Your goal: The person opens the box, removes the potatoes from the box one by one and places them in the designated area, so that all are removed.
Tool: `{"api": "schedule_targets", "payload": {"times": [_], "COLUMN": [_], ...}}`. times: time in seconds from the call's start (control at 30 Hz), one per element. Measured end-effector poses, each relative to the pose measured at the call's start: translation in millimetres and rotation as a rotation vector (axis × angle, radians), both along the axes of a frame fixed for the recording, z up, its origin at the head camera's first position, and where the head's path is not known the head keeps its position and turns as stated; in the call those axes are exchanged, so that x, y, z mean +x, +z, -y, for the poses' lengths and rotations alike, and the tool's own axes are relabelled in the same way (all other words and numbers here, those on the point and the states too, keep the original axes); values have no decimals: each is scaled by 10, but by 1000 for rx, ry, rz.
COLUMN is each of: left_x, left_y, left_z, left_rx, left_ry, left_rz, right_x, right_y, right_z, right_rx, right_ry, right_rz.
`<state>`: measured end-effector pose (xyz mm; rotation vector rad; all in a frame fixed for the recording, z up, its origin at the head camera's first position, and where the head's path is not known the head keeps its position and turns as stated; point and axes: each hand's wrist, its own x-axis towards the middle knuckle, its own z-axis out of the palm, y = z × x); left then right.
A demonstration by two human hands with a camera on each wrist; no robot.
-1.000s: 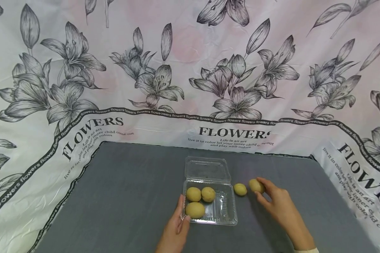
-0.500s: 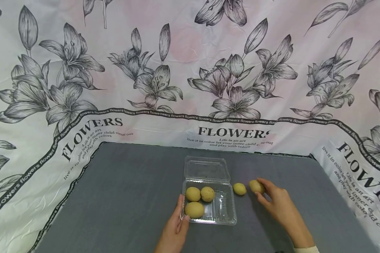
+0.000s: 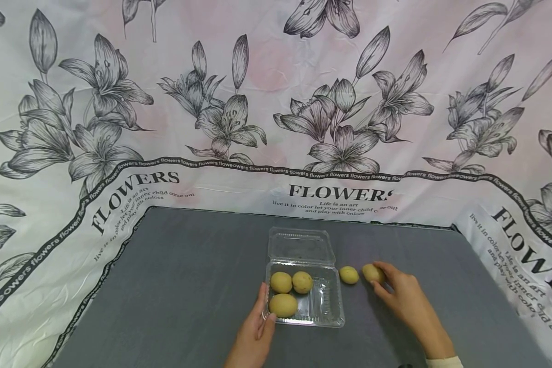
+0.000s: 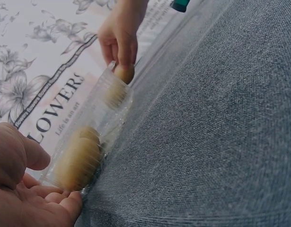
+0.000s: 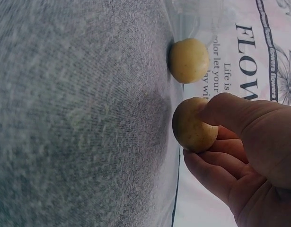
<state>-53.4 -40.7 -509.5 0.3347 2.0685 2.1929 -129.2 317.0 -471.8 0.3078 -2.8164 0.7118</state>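
Observation:
A clear plastic clamshell box (image 3: 329,305) sits on the table with its lid (image 3: 301,247) folded back. Three potatoes (image 3: 283,305) occupy its left half. My left hand (image 3: 252,335) holds the box by its left side near the front corner, the thumb at the rim. To the right of the box, my right hand (image 3: 407,296) pinches a potato (image 5: 192,130) between thumb and fingers, low at the table surface; whether it touches the cloth I cannot tell. Another potato (image 3: 348,275) lies between that one and the box. In the left wrist view the box wall (image 4: 119,101) partly veils the potatoes.
A dark grey cloth (image 3: 188,286) covers the table. Behind and at both sides hangs a white and pink sheet (image 3: 267,128) printed with lilies and lettering. A small dark green object (image 4: 180,5) shows at the top of the left wrist view.
Almost nothing differs. The potato in my right hand has tilted slightly, while the box, the other potatoes and my left hand keep their places.

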Motion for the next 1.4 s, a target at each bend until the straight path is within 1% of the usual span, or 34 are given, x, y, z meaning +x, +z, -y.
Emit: {"api": "schedule_targets", "payload": {"times": [0.07,0.4,0.67,0.77,0.97,1.07,1.2,1.4], "left_x": [-2,0,22,28,8,1,2,7], "left_y": [-1,15,-1,-14,-23,-20,-10,11], "left_z": [-4,-23,-19,-21,-23,-25,-22,-1], "left_rx": [-1,-15,-38,-32,-30,-29,-41,-56], "left_ry": [3,11,15,25,28,25,26,-1], "left_rz": [5,-10,-11,-9,-42,-32,-6,-35], "right_x": [1,-4,7,17,21,19,15,13], "right_y": [-4,-15,-23,-28,-29,-23,-13,-4], "right_z": [-6,-27,-35,-35,-41,-47,-52,-50], "right_rx": [3,15,24,25,25,27,26,34], "right_ry": [0,-7,-5,-6,-6,-8,-6,-7], "right_rz": [2,9,41,36,11,12,43,86]}}
